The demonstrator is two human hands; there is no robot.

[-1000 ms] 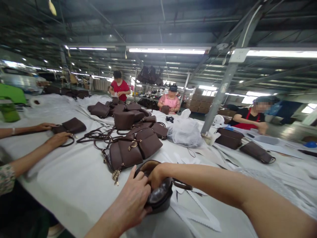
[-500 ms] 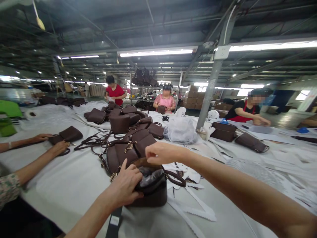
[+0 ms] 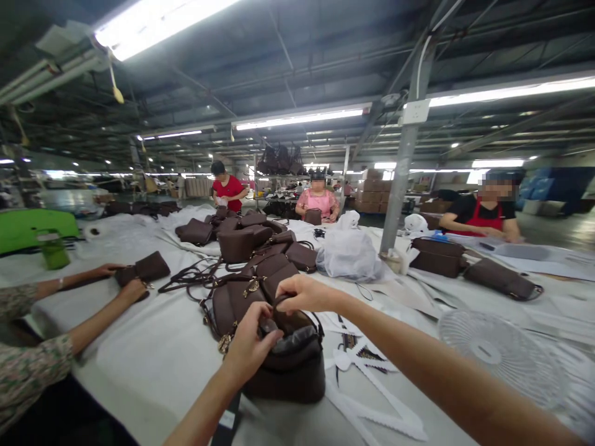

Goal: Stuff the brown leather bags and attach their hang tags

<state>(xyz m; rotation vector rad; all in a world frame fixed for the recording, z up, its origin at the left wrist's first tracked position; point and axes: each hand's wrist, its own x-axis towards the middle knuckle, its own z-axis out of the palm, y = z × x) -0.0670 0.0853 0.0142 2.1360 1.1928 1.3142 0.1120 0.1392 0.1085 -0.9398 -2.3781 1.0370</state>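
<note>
A dark brown handbag stands on the white-covered table right in front of me, its top open and grey plastic stuffing showing inside. My left hand is closed on the near left of the bag's opening, with fingertips at the rim. At the far side of the opening, my right hand pinches the bag's raised brown edge. A black strap with a white label hangs below my left wrist. Just behind lie more brown handbags with gold charms. Their exact grip points are partly hidden by my fingers.
At left, a co-worker's hands hold a small brown bag. White zigzag-edged strips lie right of my bag, beside a clear fan guard. A grey post rises beyond a white plastic bundle.
My right hand has come down from above the bag and now pinches its edge. My left fingers have curled in from lying spread on the rim. The camera view has shifted left.
</note>
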